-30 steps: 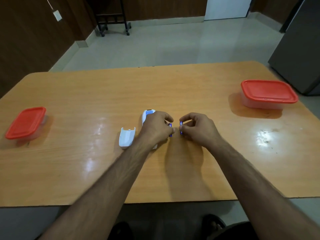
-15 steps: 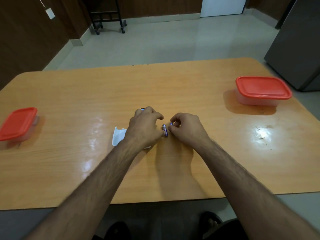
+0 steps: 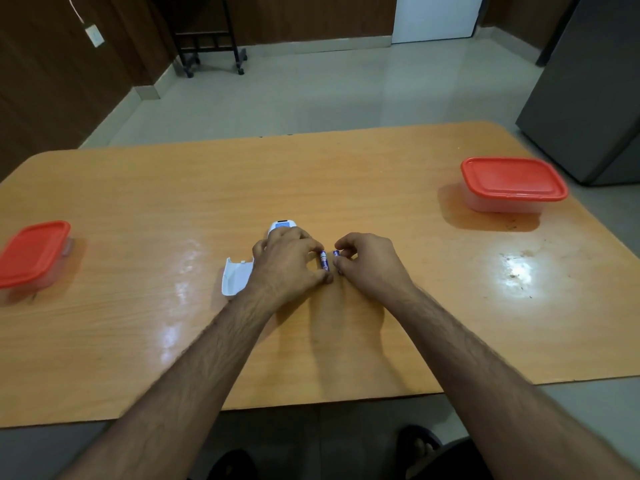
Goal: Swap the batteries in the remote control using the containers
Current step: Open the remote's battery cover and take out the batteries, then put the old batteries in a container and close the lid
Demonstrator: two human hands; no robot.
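A white remote control (image 3: 283,225) lies mid-table, mostly hidden under my left hand (image 3: 289,261). Its detached white battery cover (image 3: 235,276) rests just left of that hand. My left hand pinches a blue battery (image 3: 324,260) between thumb and forefinger. My right hand (image 3: 367,263) sits close beside it, fingers closed on a second blue battery (image 3: 336,253), of which only the tip shows. A red-lidded container (image 3: 33,252) stands at the table's left edge, another red-lidded container (image 3: 512,184) at the far right. Both lids are on.
The wooden table (image 3: 346,174) has a rounded far edge, with glare patches left and right of my hands. Beyond it are a tiled floor, a wheeled black rack (image 3: 211,39) and a grey cabinet (image 3: 595,91) at the right.
Both hands stayed together at the table's middle and lowered slightly, each still pinching its battery. The camera tilted a little; the containers and cover did not move.
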